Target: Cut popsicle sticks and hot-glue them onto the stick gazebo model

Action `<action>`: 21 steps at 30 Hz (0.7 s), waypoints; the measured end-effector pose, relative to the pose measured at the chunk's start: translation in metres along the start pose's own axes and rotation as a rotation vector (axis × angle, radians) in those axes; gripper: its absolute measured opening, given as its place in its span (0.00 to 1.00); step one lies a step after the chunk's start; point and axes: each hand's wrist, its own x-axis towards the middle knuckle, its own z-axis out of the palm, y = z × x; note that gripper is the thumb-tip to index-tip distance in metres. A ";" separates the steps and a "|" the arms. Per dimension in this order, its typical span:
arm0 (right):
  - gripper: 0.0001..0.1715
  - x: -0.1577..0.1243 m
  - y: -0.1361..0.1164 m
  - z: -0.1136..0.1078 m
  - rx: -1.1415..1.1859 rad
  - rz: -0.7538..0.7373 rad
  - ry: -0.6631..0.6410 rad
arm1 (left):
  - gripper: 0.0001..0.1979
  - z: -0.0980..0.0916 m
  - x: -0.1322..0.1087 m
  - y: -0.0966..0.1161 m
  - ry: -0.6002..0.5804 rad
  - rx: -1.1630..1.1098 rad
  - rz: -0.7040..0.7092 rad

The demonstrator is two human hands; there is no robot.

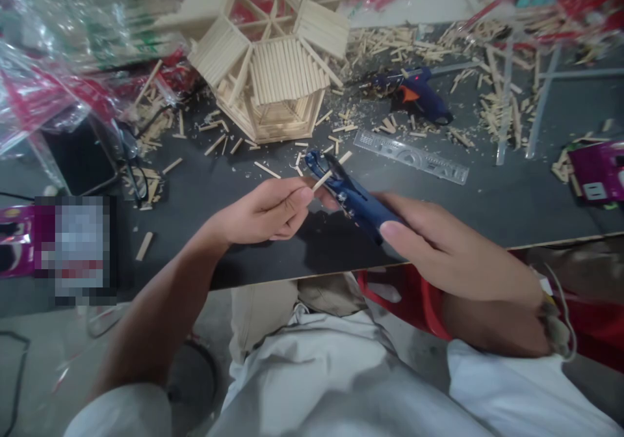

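Note:
Pinched between the thumb and fingers of my left hand (273,211) is a thin wooden stick (320,181). The stick runs up to the right, across the jaws of a blue hand cutter (353,196). My right hand (439,242) is wrapped around the cutter's handles; its fingers are partly hidden behind the tool. Beyond the hands stands a hexagonal model house built of wooden sticks (290,69), with slatted roof panels folded outward around an open top. Short stick offcuts (267,169) lie between it and my hands.
A glue gun (414,92) with an orange trigger lies at the back right, near a clear ruler (412,156). Clear glue sticks (506,99) and wood scraps are further right. Plastic wrapping (63,53) and a dark phone (80,154) are at left; a red stool (409,297) is below the table edge.

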 end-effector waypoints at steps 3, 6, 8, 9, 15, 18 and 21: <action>0.20 0.004 -0.003 0.004 0.048 -0.007 0.008 | 0.20 0.000 -0.001 0.000 -0.008 0.011 -0.009; 0.21 0.005 -0.004 0.008 0.070 0.000 0.023 | 0.21 -0.001 -0.002 0.001 -0.003 0.035 -0.010; 0.21 0.006 -0.004 0.009 0.069 -0.009 0.028 | 0.23 -0.002 -0.002 0.002 -0.012 0.055 -0.011; 0.21 0.006 -0.005 0.009 0.065 -0.017 0.028 | 0.23 -0.002 -0.002 0.002 -0.018 0.067 -0.009; 0.22 0.007 -0.007 0.009 0.047 -0.013 0.005 | 0.24 -0.004 0.000 0.003 -0.006 0.161 0.027; 0.23 0.008 -0.007 0.009 0.034 -0.007 -0.020 | 0.25 -0.004 0.001 0.004 0.013 0.187 0.040; 0.24 0.009 -0.008 0.009 0.012 -0.020 -0.023 | 0.26 -0.004 0.001 0.004 0.027 0.206 0.038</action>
